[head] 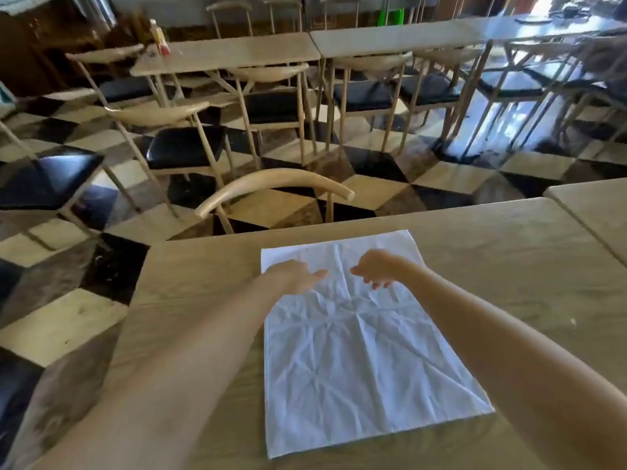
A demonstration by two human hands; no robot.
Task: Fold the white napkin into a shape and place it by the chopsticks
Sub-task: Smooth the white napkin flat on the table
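Observation:
A white napkin point(356, 351) lies spread flat on the wooden table point(509, 283), creased with old fold lines. My left hand point(295, 274) rests on its far left part, fingers apart and holding nothing. Over the far right part is my right hand point(376, 268), fingers loosely curled downward, with nothing gripped. Both arms reach forward across the table. No chopsticks are in view.
A wooden chair back point(271, 184) stands just beyond the table's far edge. A second table point(593, 212) adjoins at the right. More tables and black-seated chairs fill the room on a chequered floor; a bottle point(158, 37) stands on a far table.

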